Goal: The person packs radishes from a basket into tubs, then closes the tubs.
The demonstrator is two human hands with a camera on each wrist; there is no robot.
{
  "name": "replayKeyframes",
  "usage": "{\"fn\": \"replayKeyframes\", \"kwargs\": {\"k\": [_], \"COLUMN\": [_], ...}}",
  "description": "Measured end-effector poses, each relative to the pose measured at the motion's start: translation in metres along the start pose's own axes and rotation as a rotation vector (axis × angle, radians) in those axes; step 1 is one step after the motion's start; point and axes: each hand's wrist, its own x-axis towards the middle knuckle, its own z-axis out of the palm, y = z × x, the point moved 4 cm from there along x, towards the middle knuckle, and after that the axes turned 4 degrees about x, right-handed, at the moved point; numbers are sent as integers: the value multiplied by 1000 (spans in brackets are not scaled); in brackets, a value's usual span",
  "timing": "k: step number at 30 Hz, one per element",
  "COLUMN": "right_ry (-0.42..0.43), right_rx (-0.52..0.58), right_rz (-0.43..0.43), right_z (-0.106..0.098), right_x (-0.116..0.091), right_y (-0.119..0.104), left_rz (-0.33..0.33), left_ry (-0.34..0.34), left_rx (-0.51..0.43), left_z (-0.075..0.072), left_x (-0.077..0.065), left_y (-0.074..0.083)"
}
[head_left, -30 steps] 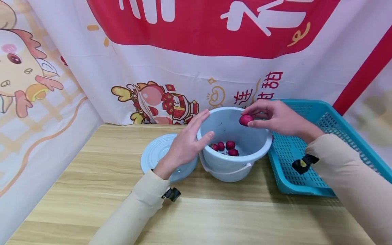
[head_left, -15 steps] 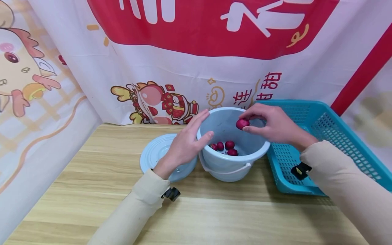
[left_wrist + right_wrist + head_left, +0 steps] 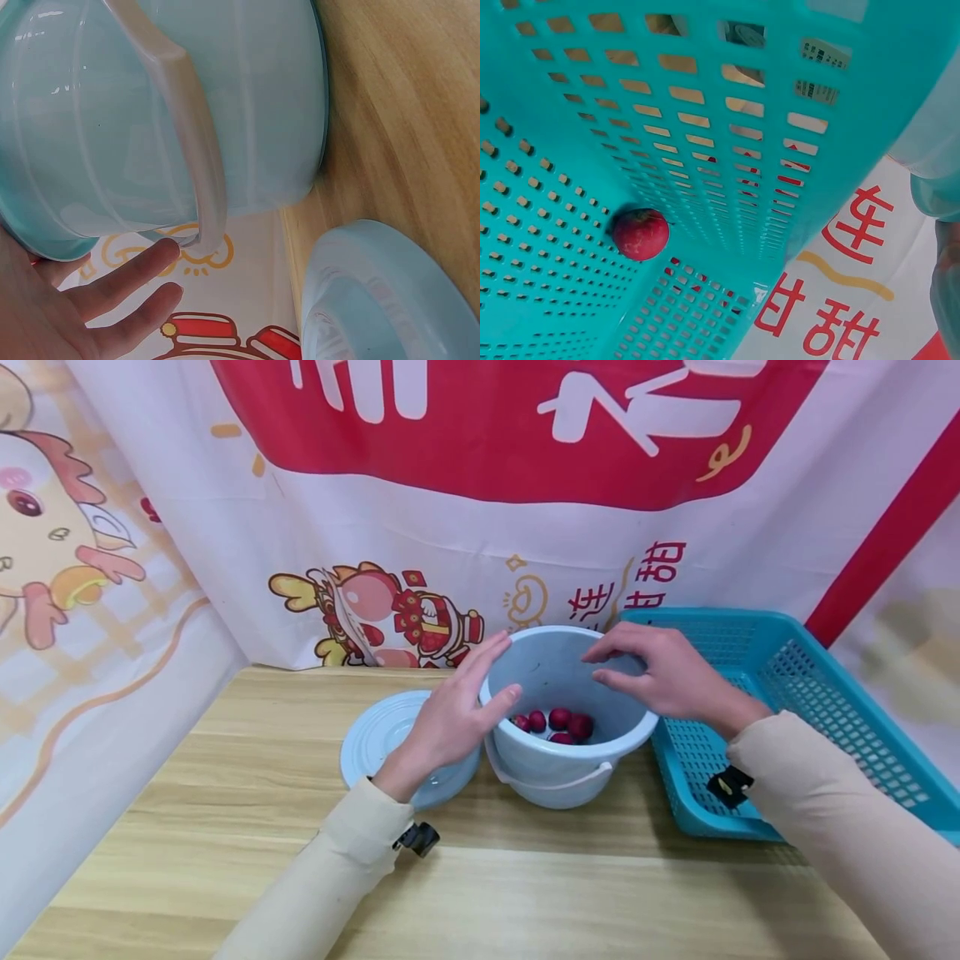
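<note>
A pale blue bucket (image 3: pixel 551 781) stands upright on the table, several small red radishes (image 3: pixel 559 718) lying on its bottom. My left hand (image 3: pixel 450 718) rests at the bucket's left rim with its fingers straight. Over the right side of the bucket's mouth is my right hand (image 3: pixel 671 675), thumb and fingers parted, nothing between them. The bucket's pale handle (image 3: pixel 196 142) hangs down along its side in the left wrist view. One red radish (image 3: pixel 641 234) lies in the teal perforated basket (image 3: pixel 693 822), seen in the right wrist view; my right arm hides it in the head view.
A round blue lid (image 3: pixel 378 735) lies flat on the wooden table (image 3: pixel 247 793), left of the bucket and partly under my left hand. The basket stands close to the bucket's right side. Behind them hangs a printed white and red cloth (image 3: pixel 420 518).
My right hand has moved slightly left over the bucket and let go of the radish it pinched. That radish now lies among the others at the bottom. The left hand has stayed put.
</note>
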Motion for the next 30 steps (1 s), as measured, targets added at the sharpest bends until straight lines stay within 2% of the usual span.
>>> {"fn": "replayKeyframes", "kwargs": {"k": [15,23,26,30], "right_ry": [-30,-49,-34,3], "right_rx": [24,220,282,311], "right_rz": [11,127,143,149], "right_z": [-4,-13,-15,-23], "right_x": [3,3,3,2], "right_y": [0,4,7,16], "left_rz": [-6,-1,10,6], "left_ry": [0,-1,-1,-3], "left_rx": [9,8,6,9], "left_z": [0,-2,-1,0], "left_x": [0,-1,-1,0], "left_y": [-1,-2,-2,-1]}}
